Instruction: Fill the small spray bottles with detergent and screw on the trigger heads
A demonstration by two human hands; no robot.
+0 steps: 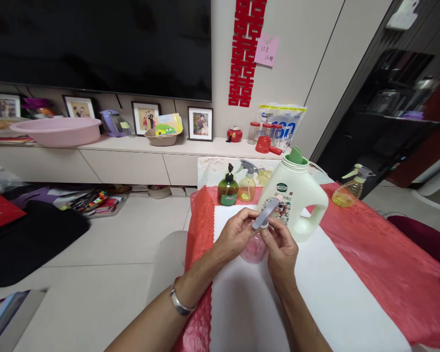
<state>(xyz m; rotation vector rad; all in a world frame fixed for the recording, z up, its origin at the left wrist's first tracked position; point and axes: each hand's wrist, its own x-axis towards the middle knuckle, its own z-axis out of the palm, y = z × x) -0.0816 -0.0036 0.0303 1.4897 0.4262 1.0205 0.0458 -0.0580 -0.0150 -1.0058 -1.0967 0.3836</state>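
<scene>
Left hand (236, 233): gripping the gray spray top (267, 213)
Right hand (283, 248): fingers pinching the same top, low down
Pink bottle (253, 250): under the top, near the big jug (303, 195)

This is a living room in a home: framed photographs (200, 123) stand on a long low cabinet (128, 168), under a large black television (99, 44).

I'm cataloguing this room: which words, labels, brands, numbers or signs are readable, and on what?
"囍", repeated: red wall strip
"35", then unclear handwriting: pink note
"160", middle digit uncertain: plastic bag
Too small or blurred: the bag's smaller print, labels on the jug and green pump bottle
</scene>
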